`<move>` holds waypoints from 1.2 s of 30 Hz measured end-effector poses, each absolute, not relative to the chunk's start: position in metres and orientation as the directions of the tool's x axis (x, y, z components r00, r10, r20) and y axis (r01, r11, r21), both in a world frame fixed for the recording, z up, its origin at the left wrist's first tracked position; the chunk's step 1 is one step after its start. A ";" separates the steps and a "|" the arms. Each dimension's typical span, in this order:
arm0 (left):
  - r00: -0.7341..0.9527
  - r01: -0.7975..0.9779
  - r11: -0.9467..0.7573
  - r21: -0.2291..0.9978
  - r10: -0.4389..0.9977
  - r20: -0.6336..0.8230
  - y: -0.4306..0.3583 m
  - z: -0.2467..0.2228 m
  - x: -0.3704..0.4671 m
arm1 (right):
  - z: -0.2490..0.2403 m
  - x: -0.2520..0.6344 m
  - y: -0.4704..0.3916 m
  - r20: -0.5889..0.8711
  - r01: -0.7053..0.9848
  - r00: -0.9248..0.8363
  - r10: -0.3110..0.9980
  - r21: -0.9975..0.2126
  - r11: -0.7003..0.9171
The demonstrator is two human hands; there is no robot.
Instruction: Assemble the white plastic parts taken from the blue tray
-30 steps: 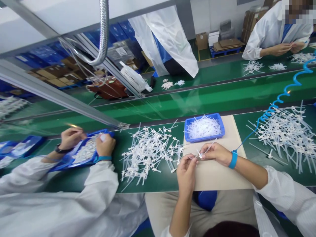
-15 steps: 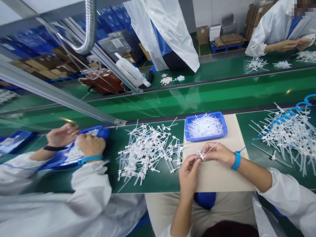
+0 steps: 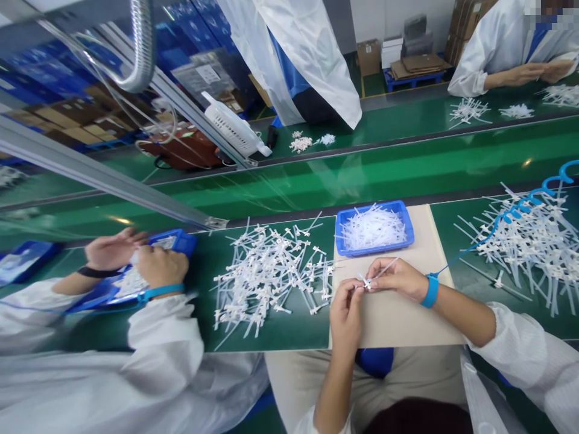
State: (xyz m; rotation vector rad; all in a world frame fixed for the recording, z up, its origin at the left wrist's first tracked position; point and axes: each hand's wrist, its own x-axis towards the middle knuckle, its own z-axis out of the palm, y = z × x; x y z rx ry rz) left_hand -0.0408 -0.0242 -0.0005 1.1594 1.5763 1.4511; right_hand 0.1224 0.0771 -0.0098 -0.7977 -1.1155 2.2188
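Over the beige mat (image 3: 402,319), my left hand (image 3: 347,304) pinches a small white plastic connector (image 3: 367,281) between thumb and fingers. My right hand (image 3: 394,281), with a blue strap at its wrist, is closed on a thin translucent tube (image 3: 385,267) whose near end meets the connector. Whether the tube sits inside the connector I cannot tell; fingertips cover the joint. Just beyond my hands stands a blue tray (image 3: 374,248) filled with short translucent tubes (image 3: 373,228). To the left of the mat lies a pile of white connectors with tubes on them (image 3: 271,271).
Another pile of tubed connectors (image 3: 534,241) lies at the right, crossed by a blue coiled cord (image 3: 520,208). At the left, a co-worker's hands (image 3: 160,265) work over a blue tray (image 3: 185,242). A metal post (image 3: 108,178) slants down to the bench's back edge.
The whole view has shifted slightly. My hands stay together at the connector with nearly the same hold. The co-worker's hands at the left have moved a little closer together.
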 end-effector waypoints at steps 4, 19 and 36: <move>-0.359 0.185 -0.031 0.982 0.928 0.097 -0.023 0.000 -0.040 | -0.012 0.121 0.077 -0.264 -0.197 -0.682 0.682 -0.832 -0.519; -0.427 0.147 0.031 0.989 0.904 0.036 -0.027 0.004 -0.033 | -0.008 0.123 0.080 -0.200 -0.120 -0.671 0.714 -0.921 -0.371; -0.518 0.251 0.027 0.968 0.848 0.111 -0.032 0.002 -0.032 | -0.013 0.113 0.065 -0.184 -0.108 -0.563 0.806 -0.950 -0.293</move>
